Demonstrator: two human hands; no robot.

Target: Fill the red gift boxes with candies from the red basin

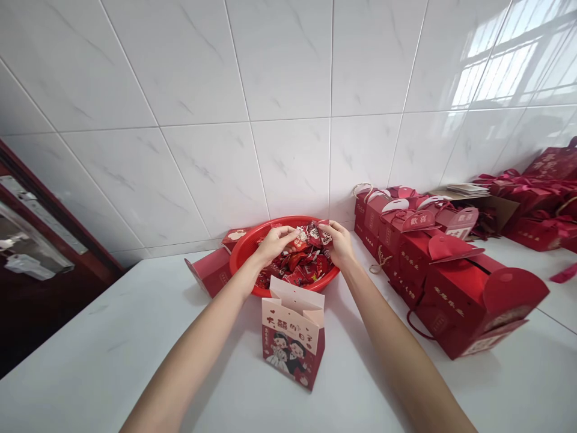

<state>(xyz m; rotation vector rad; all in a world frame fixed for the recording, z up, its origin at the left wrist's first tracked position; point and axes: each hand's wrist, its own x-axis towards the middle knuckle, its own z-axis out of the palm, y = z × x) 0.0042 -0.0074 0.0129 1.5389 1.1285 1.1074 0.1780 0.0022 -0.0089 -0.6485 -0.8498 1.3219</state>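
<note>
Over the red plastic basket (240, 260), both hands are among wrapped candies (301, 264) in shiny red wrappers. My left hand (278, 245) is closed in a pinch on a wrapped candy with a pale and red wrapper, above the basket's left half. At the right rim, my right hand (339, 243) has its fingers closed on a dark red wrapped candy (325, 233). In front of the basket stands an upright paper gift box (291, 343) with its top open, printed with a cartoon couple; neither hand touches it.
Several red gift boxes (417, 264) with rope handles stand in rows to the right. Behind them are a cardboard carton (500, 210) and ribboned red boxes (536, 204). Another red box (211, 270) lies left of the basket. A tiled wall (288, 156) closes off the back.
</note>
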